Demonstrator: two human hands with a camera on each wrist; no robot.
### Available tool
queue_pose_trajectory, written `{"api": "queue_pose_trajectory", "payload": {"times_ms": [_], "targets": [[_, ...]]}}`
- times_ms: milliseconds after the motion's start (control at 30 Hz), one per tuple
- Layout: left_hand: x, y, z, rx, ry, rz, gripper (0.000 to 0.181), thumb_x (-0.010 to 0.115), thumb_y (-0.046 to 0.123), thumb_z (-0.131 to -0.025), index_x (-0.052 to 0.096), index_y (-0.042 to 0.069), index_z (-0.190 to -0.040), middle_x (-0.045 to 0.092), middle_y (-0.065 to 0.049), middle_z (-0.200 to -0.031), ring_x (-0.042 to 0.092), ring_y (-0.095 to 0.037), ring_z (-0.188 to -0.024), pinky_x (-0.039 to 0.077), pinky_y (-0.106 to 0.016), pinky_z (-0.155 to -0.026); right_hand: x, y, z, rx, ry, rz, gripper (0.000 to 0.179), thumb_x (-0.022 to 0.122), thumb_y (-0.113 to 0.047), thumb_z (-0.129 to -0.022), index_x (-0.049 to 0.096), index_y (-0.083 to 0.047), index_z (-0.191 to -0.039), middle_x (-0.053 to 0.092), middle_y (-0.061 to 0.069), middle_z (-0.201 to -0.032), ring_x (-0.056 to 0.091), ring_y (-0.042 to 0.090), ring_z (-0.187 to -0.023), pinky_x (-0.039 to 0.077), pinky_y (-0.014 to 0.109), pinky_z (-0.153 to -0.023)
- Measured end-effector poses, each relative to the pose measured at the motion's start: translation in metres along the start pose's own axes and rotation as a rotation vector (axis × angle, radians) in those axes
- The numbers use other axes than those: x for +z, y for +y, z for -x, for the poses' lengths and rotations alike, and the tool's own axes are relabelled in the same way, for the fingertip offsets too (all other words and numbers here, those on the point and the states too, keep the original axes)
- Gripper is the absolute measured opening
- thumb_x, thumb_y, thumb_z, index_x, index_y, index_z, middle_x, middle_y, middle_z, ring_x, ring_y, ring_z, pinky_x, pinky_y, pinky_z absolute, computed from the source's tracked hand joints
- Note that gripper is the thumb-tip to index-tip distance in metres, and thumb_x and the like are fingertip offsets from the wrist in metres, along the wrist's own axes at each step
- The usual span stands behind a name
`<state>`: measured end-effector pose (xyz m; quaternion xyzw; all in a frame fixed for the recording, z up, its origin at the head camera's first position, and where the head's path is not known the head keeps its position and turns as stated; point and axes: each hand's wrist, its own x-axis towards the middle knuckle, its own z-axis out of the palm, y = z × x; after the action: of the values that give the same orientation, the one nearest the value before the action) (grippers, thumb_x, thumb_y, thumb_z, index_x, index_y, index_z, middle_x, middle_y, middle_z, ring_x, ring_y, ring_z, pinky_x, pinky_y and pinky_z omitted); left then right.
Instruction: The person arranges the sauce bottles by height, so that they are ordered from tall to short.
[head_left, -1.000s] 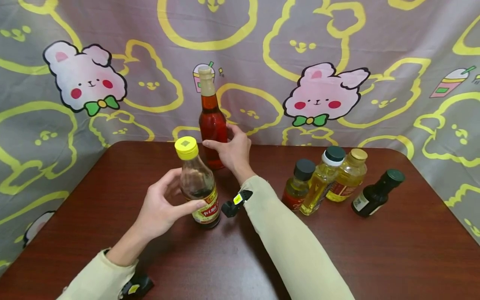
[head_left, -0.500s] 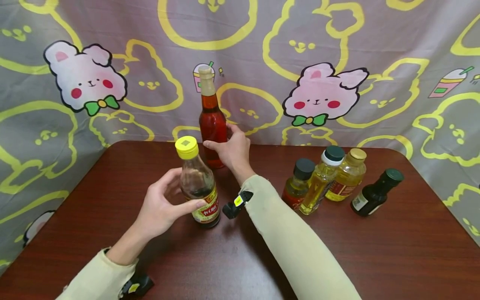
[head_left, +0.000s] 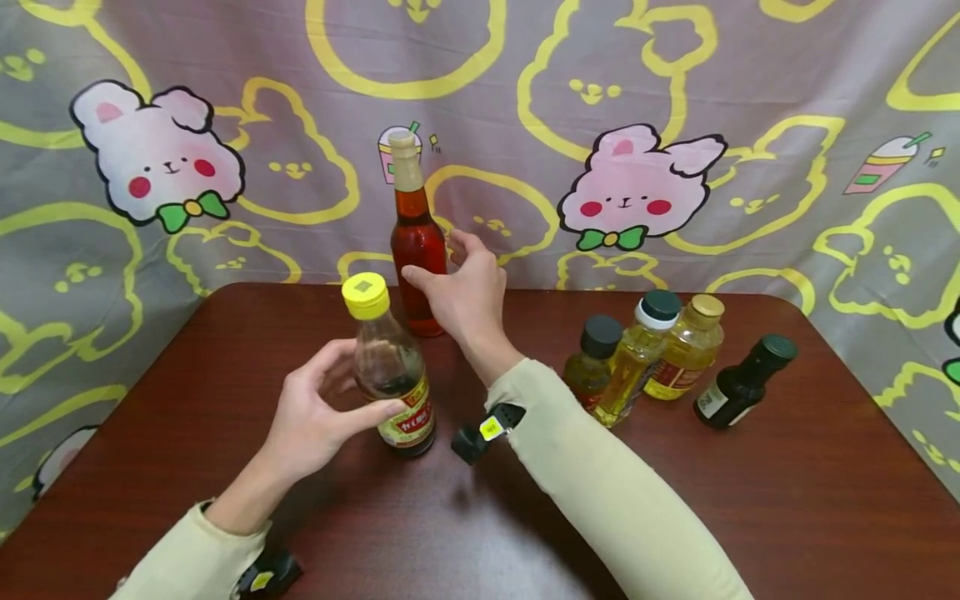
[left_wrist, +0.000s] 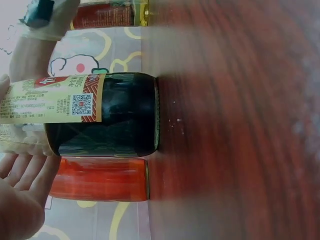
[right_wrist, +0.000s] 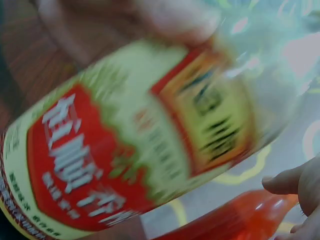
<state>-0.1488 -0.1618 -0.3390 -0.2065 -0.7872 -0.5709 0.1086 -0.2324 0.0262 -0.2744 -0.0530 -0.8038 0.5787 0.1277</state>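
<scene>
A vinegar bottle [head_left: 388, 362] with a yellow cap and dark liquid stands upright at the front middle. My left hand [head_left: 311, 417] grips it, thumb across the label and fingers around the far side. Behind it rises a taller bottle of red liquid [head_left: 417, 250] with a pale wrapped neck. Beside that one is my right hand [head_left: 471, 300], fingers spread loosely, the thumb overlapping the glass in the head view. In the left wrist view the vinegar bottle's base [left_wrist: 130, 115] is right at the tabletop. Its label [right_wrist: 90, 165] fills much of the right wrist view.
To the right stand a dark-capped bottle [head_left: 588, 371], a green-capped oil bottle [head_left: 633, 367], a gold-capped oil bottle [head_left: 686, 358] and a small dark bottle [head_left: 738, 392]. A patterned cloth [head_left: 495, 108] hangs behind the brown table [head_left: 840, 492].
My right hand has loosened from the red-liquid bottle and drawn slightly toward me, its fingers lifting off the side. The left hand keeps its grip. The head view has shifted a little.
</scene>
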Motion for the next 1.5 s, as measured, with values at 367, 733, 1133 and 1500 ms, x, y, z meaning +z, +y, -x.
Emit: {"api": "queue_pose_trajectory", "payload": {"times_ms": [367,733,1133,1500], "targets": [[0.000,0.002,0.000,0.013,0.033,0.001,0.057,0.092,-0.009,-0.072,0.067,-0.001,-0.123,0.076,0.014,-0.110,0.074,-0.003,-0.103,0.060,-0.018,-0.090,-0.043,-0.037,0.023,-0.082,-0.022,-0.075,0.067,0.086,-0.030,-0.090,0.059,-0.016,-0.150,0.067,0.004,-0.146,0.063,0.019,-0.135,0.056,0.038,-0.110],[0.000,0.000,0.002,-0.002,0.040,-0.026,0.058,0.094,-0.005,-0.072,0.068,0.001,-0.123,0.077,0.017,-0.110,0.075,-0.003,-0.102,0.060,-0.018,-0.090,-0.104,-0.053,0.034,-0.160,-0.032,-0.039,0.069,0.088,-0.029,-0.089,0.059,-0.016,-0.150,0.068,0.000,-0.145,0.065,0.016,-0.133,0.054,0.035,-0.113],[-0.002,0.000,0.003,-0.001,0.057,-0.050,0.058,0.095,-0.003,-0.072,0.069,0.003,-0.123,0.077,0.018,-0.109,0.075,-0.001,-0.101,0.061,-0.018,-0.088,-0.184,-0.038,0.038,-0.166,0.050,0.016,0.067,0.089,-0.038,-0.086,0.062,-0.025,-0.147,0.070,-0.003,-0.142,0.065,0.010,-0.132,0.047,0.033,-0.120],[0.001,0.001,0.004,-0.019,0.057,-0.066,0.062,0.095,0.000,-0.074,0.067,0.006,-0.128,0.076,0.017,-0.113,0.074,-0.001,-0.104,0.060,-0.017,-0.089,-0.224,0.023,0.049,-0.171,0.138,-0.009,0.065,0.087,-0.024,-0.090,0.060,-0.024,-0.149,0.069,-0.003,-0.144,0.064,0.009,-0.133,0.050,0.010,-0.104]]}}
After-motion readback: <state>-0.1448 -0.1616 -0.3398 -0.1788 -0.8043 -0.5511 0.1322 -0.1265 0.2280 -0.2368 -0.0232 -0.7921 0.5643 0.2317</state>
